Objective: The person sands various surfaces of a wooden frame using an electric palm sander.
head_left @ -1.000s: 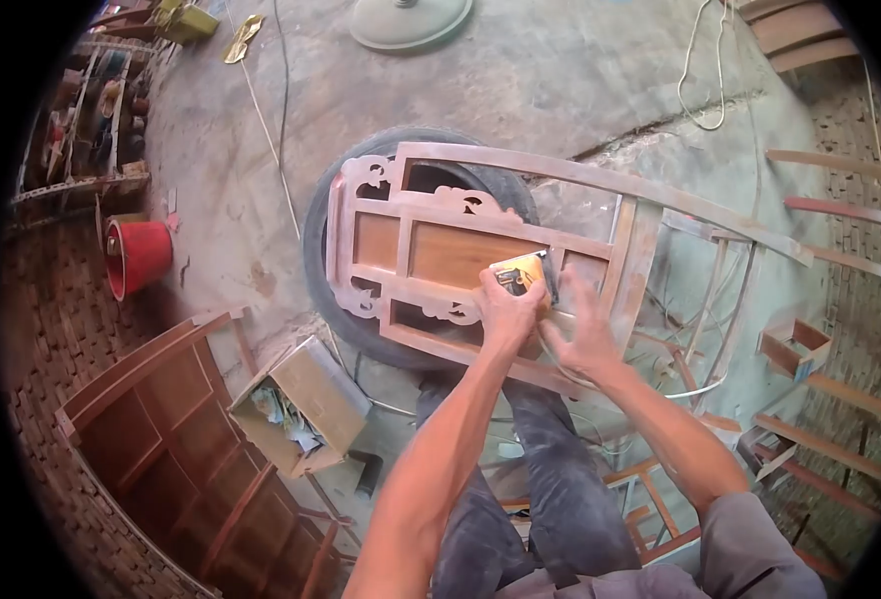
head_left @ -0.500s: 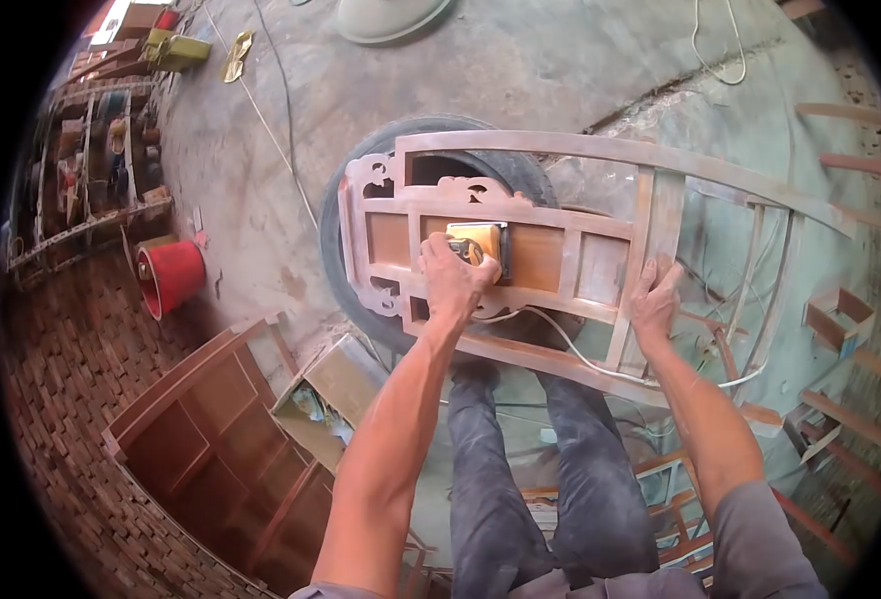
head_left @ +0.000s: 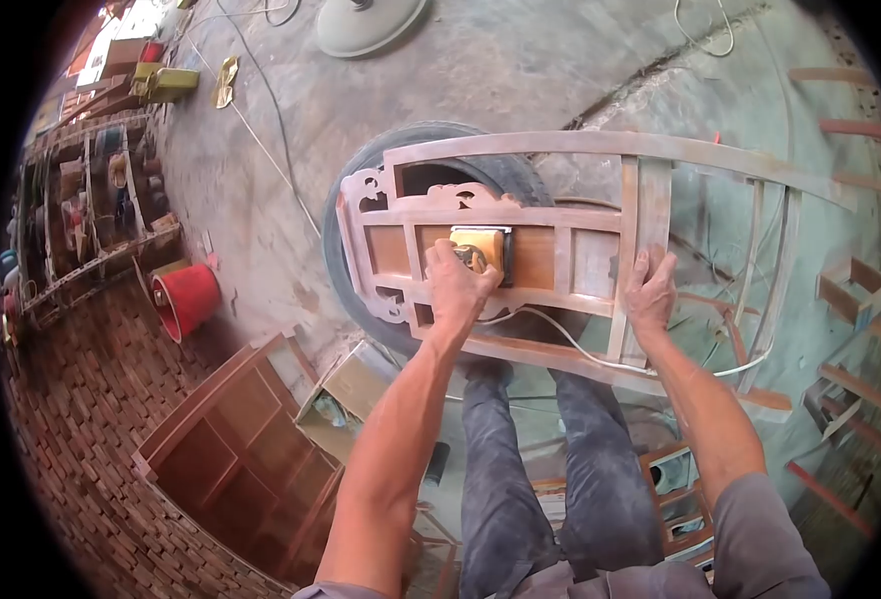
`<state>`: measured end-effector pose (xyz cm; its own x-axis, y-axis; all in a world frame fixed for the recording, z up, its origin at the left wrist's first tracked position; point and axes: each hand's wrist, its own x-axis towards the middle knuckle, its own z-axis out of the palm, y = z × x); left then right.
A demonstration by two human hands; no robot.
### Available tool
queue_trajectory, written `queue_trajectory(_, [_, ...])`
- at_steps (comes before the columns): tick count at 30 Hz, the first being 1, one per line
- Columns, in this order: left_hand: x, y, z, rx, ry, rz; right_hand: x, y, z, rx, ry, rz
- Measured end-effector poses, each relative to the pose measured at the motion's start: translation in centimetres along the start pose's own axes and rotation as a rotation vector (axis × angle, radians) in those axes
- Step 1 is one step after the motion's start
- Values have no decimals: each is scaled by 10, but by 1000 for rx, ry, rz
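- Sander [head_left: 488, 245] is now sitting near the middle of the brown panel [head_left: 535, 258], farther left than in the earliest frame, where it was at the panel's right end.
- Right hand [head_left: 649, 292], then raised beside the sander, is now resting on the wide crosspiece [head_left: 653, 200] toward the frame's right side.
- Left hand [head_left: 460, 287] is holding the yellow sander from its near left side, fingers curling around the body.
- Right hand is lying partly open on the crosspiece, fingers slightly bent; how firmly it is pressing, the inspector cannot tell.
- Frame [head_left: 520, 141], pale and dusty with scrolled cutouts, is lying flat, its left part resting over a tire [head_left: 366, 160] on the floor [head_left: 271, 240].
- White cord [head_left: 585, 353] is curving from near the sander across the frame's lower rail and passing below the right hand.
- Red bucket [head_left: 193, 299] is leaning on its side, well apart from the frame, to the left.
- Open carton [head_left: 356, 384] is standing below the tire, beside a reddish door [head_left: 251, 419].
- Small open box [head_left: 853, 290] is sitting on the far right.
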<state>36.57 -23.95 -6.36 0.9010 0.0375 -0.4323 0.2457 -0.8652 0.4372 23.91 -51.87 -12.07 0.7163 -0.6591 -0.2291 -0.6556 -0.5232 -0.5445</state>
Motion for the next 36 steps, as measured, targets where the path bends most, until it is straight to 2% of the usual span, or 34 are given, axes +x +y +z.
queue_trajectory(9, [-3, 20, 11, 0, 26, -42, -1, 0, -1, -18, -41, 65])
queue_trajectory(12, [-4, 32, 11, 12, -70, -88, -1, -1, -1, -10, -28, 58])
queue_trajectory(15, [-11, 39, 23, 26, 10, -118, -1, -1, -1, -16, -25, 58])
queue_trajectory(18, [-11, 37, 22, 32, 6, -62, -1, -1, -1, -12, -16, 37])
queue_trajectory(21, [-16, 44, 22, 14, 36, -98, -1, 0, -1, -33, -33, 67])
queue_trajectory(25, [-17, 52, 14, -51, -51, -35, -2, 1, -1, -30, -13, 40])
queue_trajectory(30, [-22, 53, 29, -27, -43, -82, -1, -1, -1, -41, -3, 36])
queue_trajectory(33, [-30, 58, 40, 9, 199, -33, -2, -5, -3, -19, -13, 37])
queue_trajectory(36, [-23, 54, 40, -83, 50, 15, -1, -3, -3, -34, -27, 63])
